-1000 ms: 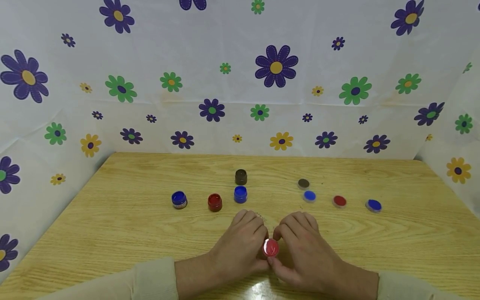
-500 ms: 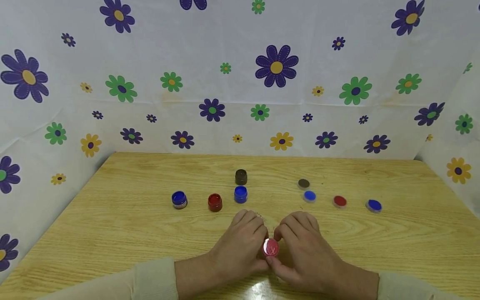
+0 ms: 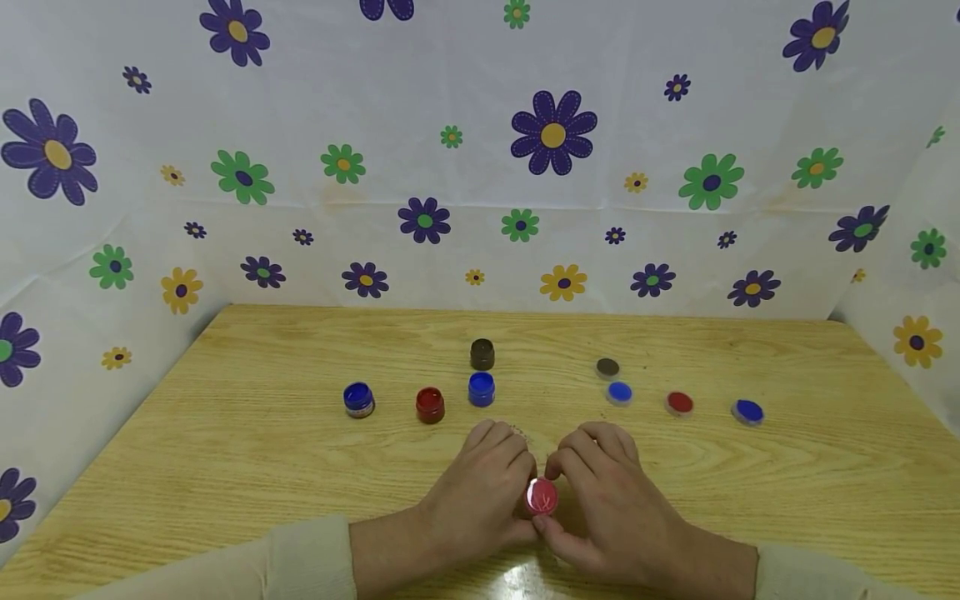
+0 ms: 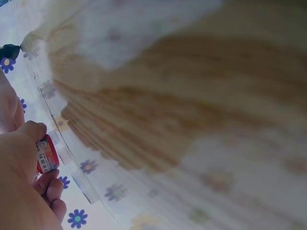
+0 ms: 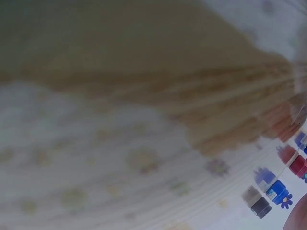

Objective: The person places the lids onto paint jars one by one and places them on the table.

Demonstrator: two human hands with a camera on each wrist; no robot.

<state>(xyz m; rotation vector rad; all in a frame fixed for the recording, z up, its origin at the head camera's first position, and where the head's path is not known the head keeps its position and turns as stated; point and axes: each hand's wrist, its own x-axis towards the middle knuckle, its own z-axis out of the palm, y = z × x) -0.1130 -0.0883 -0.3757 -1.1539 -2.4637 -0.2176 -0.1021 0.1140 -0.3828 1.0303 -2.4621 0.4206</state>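
A small jar with a pinkish-red top (image 3: 542, 497) is between the two hands near the front of the table. My left hand (image 3: 480, 492) grips it from the left with curled fingers and thumb. From the other side my right hand (image 3: 618, 508) has its thumb at the jar's near edge and curled fingers close to its far edge. In the left wrist view the jar's printed label (image 4: 47, 155) shows between the thumb and fingers of the left hand (image 4: 24, 177). The right wrist view shows only a sliver of the right hand (image 5: 297, 215).
Beyond the hands stand uncapped jars: dark blue (image 3: 359, 400), red (image 3: 430, 405), blue (image 3: 482, 389) and black (image 3: 482, 354). To the right lie lids: black (image 3: 607, 367), light blue (image 3: 619, 393), red (image 3: 679, 403) and dark blue (image 3: 748, 411). A flowered cloth (image 3: 420, 108) hangs behind the wooden table (image 3: 225, 467).
The fingers of my right hand have shifted very slightly around the jar. My left hand and the other jars and lids stay where they were.
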